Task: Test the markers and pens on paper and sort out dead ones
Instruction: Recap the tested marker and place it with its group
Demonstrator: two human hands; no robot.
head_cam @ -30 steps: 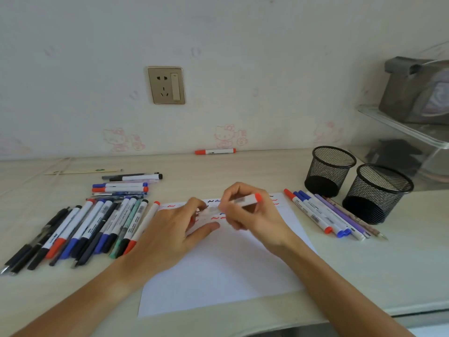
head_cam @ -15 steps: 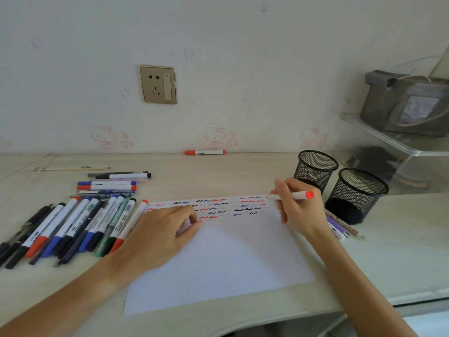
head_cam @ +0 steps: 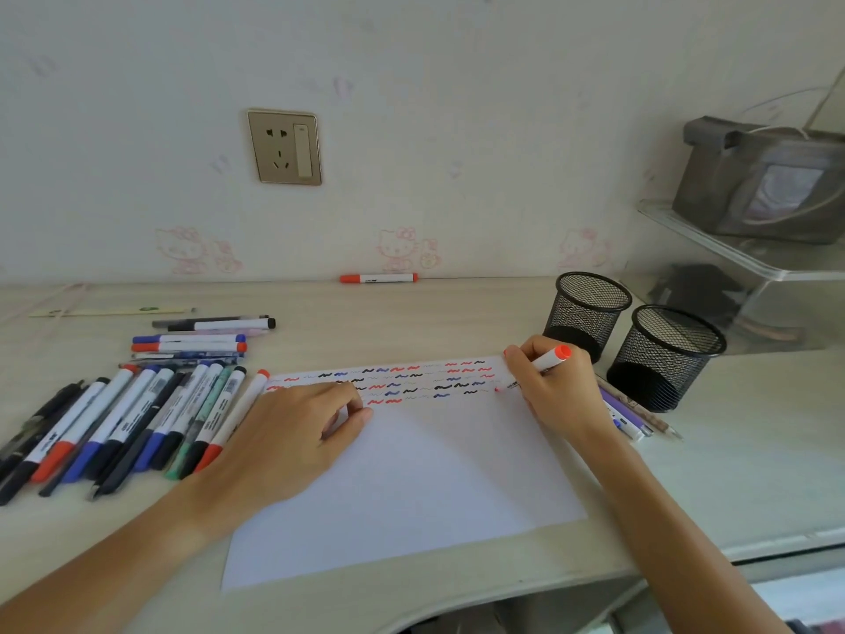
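Marker, red and uncapped, sits at about 2 o'clock on the paper, tip touching the sheet's right edge. Right hand has its grip clamped around the barrel; left hand presses the paper, fingers curled. Light, stiff and smooth plastic, probably: best pinched low on the barrel, above the soft tip.

matt paper sheet, black mesh cups
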